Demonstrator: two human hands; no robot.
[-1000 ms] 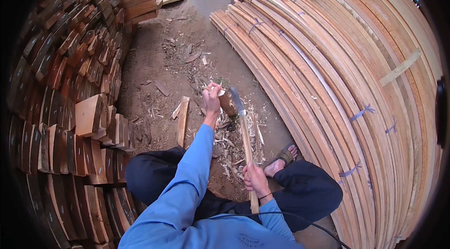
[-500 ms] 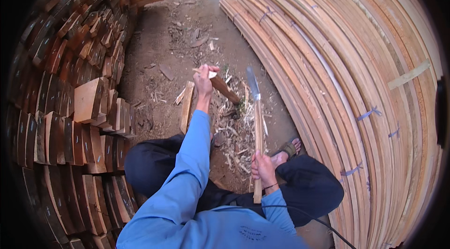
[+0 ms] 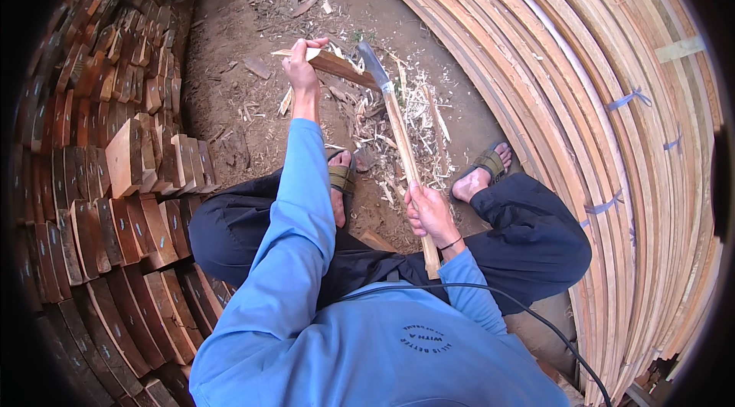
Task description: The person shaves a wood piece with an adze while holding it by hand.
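One wood piece (image 3: 331, 62) is sitting gripped in the left hand (image 3: 300, 70); the right hand (image 3: 430, 213) is clutching one hatchet (image 3: 398, 139), blade touching the wood

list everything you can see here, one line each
wood piece: one, reddish brown, held up over the dirt in the left hand
hatchet: one, grey head on a pale wooden handle, head against the wood piece
wood chips: many, pale, scattered on the ground ahead of the feet
stacked wood blocks: too many to count, brown and reddish, piled at the left
bundled long strips: too many to count, pale tan, curving along the right
ground: bare brown dirt
cable: one, black, across the blue shirt
sandals: two, olive, on the feet
left hand: gripping the wood piece
right hand: gripping the hatchet handle
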